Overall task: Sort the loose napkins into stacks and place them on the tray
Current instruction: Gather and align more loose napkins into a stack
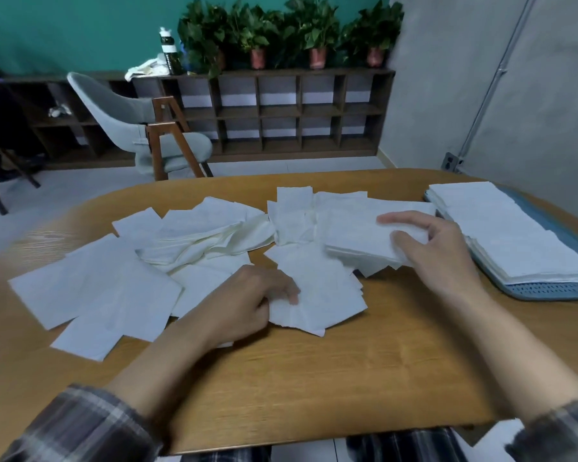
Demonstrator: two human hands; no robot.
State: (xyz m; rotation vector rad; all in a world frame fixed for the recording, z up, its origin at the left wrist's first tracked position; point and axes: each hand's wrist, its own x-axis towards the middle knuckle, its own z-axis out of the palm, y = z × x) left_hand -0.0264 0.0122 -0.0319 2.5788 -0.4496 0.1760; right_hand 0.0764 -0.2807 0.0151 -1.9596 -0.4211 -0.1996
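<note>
Loose white napkins (97,288) lie scattered over the wooden table (314,371), some flat, some crumpled in the middle. My left hand (247,301) pinches the edge of a wrinkled napkin (314,295) near the table's centre. My right hand (437,251) grips a small stack of napkins (357,238), thumb on top and fingers at its right end. A blue tray (548,290) at the right edge holds two tall white napkin stacks (501,228) laid end to end.
A grey chair (137,128) with wooden legs stands beyond the table. A dark cubby shelf (281,111) with potted plants (291,31) and a bottle (169,51) lines the teal back wall. A grey wall runs close on the right.
</note>
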